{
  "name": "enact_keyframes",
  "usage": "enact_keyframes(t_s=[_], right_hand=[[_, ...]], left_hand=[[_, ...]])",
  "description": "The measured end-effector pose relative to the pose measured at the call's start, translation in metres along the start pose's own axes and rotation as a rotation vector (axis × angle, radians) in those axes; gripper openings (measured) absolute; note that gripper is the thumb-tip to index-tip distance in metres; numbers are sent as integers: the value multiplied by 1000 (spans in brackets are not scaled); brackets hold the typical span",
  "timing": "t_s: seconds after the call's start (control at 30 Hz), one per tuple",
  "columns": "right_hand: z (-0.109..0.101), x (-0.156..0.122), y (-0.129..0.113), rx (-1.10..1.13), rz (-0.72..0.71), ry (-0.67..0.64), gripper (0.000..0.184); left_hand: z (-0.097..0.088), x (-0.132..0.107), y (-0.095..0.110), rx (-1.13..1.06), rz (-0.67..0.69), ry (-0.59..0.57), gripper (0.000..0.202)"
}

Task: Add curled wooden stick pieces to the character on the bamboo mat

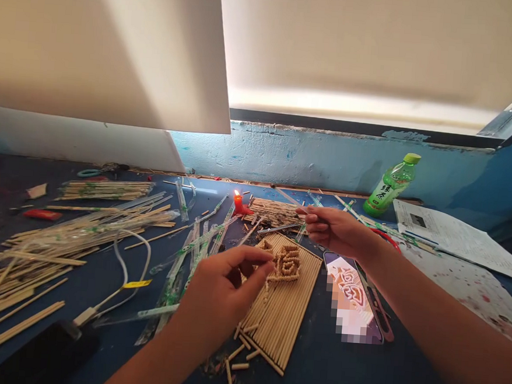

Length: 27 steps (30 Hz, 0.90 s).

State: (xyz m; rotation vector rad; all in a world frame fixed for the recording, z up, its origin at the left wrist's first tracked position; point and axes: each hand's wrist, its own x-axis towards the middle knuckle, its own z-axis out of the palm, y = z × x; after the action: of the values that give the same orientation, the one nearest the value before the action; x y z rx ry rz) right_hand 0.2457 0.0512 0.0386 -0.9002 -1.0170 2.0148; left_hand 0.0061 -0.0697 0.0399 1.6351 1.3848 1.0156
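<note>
Pale wooden sticks, laid side by side, form a flat panel (298,312) at the middle of the dark blue tabletop (309,368), set at a slant. On its far half stands a raised design (289,266) built up from tiny light-brown pieces, partly hidden behind the person's left hand (227,283). That hand is over the panel's left side, its thumb and forefinger curled until the tips nearly meet; whether they pinch anything small cannot be told. Farther off, beyond the panel's far right corner, the right hand (328,226) has its thumb and fingers closed on a thin translucent strip (288,196), which points away to the left.

Left of the strip, a lit red candle (238,204) stands upright beside a row of darker sticks (272,209). Just right of the panel lies a smartphone (350,286), its screen lit with pinkish lettering and partly pixelated. Short cut stick pieces (239,366) are scattered at the panel's near left edge.

Clear plastic wrappers (198,237) with green print are strewn left of the candle, and loose sticks (27,264) cover much of the left side. Nearer, a white cable (149,255) with a yellow tag loops beside a black device (45,350). Toward the right rear, a green-capped tea bottle (387,189) stands near a printed sheet (463,238), before a blue wall (285,156).
</note>
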Motion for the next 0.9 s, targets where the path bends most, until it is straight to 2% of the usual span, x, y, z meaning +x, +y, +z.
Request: enact_keyframes(t_s=[0.13,0.27,0.4,0.57,0.9], right_hand=[[-10,-38,12,-90,-8,23,16],[-12,-59,34,-209,21,3,22],[-8,-61,48,-303,58,-120,23],[4,-60,52,-401,80,-214,22],[22,-68,50,-476,115,-237,22]], left_hand=[[-6,14,-6,-219,-109,139,22],[-4,25,-15,-365,-193,171,25],[-1,27,-22,-393,-230,166,24],[0,24,-22,-352,-200,205,23],[-1,20,-10,-277,-131,267,20]])
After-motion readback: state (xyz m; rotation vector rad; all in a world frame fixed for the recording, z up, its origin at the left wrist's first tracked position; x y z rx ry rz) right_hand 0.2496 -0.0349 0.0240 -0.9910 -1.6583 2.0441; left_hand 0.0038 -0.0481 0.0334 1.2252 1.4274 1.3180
